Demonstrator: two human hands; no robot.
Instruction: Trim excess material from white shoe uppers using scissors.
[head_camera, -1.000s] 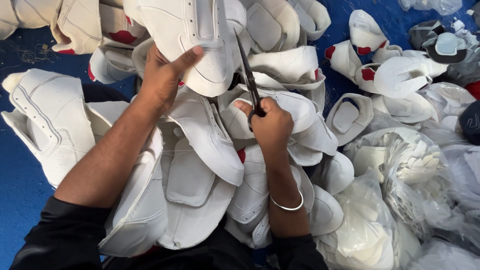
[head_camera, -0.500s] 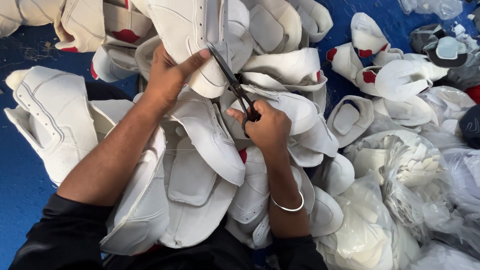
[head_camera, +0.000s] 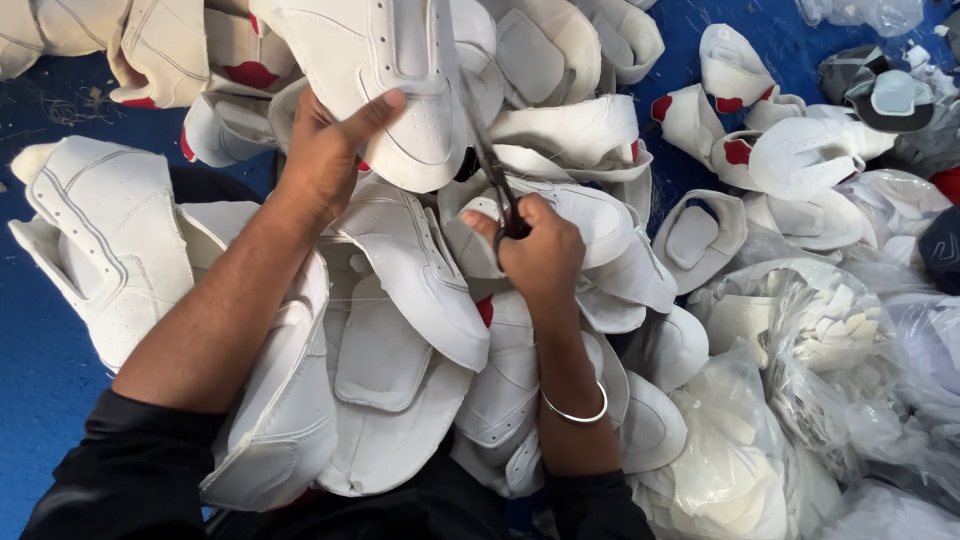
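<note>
Left hand clamps a white shoe upper; right hand is closed around scissors.
The blades touch the upper's edge, above a heap of white uppers on the person's lap.

clear plastic bags of white cut pieces, lower right, crumpled
</note>
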